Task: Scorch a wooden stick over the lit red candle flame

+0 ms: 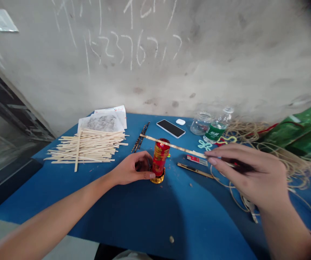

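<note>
A red candle (pixel 158 163) with gold markings stands upright on a gold base (pixel 158 180), a small glow at its top. My left hand (pixel 133 168) wraps its fingers and thumb around the lower part from the left. In my right hand (pixel 253 175), one end of a thin pale wooden strip (pixel 177 146) is pinched between thumb and fingers. The strip reaches leftward across the candle's top, close to the glow; whether they touch I cannot tell. Beyond its far end lie several dark, spotted sticks (pixel 140 137).
Pale strips (pixel 90 146) are piled on the left of the blue table (pixel 112 220), beside papers (pixel 109 119). At the back are a phone (pixel 171 128), a glass jar (pixel 201 124) and a bottle (pixel 217 126). A utility knife (pixel 195 170), a lighter (pixel 195 159) and coiled cord (pixel 301 177) lie right.
</note>
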A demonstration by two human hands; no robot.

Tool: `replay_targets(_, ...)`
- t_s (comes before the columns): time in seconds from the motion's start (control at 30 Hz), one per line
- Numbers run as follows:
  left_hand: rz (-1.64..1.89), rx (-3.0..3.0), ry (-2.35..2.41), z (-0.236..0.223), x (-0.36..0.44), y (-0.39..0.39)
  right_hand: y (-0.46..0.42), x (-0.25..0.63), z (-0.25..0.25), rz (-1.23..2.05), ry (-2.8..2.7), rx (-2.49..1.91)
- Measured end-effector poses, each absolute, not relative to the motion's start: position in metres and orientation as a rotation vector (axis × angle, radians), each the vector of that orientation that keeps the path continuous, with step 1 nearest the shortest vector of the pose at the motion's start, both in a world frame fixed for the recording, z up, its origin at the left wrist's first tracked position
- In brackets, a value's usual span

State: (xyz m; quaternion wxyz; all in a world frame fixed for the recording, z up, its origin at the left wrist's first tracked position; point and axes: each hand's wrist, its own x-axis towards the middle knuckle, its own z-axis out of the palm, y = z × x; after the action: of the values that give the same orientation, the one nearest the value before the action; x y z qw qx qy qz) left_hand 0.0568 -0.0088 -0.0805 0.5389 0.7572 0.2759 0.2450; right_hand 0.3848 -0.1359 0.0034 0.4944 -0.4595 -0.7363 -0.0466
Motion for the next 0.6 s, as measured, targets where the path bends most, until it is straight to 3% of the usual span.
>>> replay_targets(0.6, 0.581, 1.795, 0.641, -0.0776, 0.0577, -0.0095, -0.1375, 0.3772, 0.0005, -0.155, -1.767, -1.085)
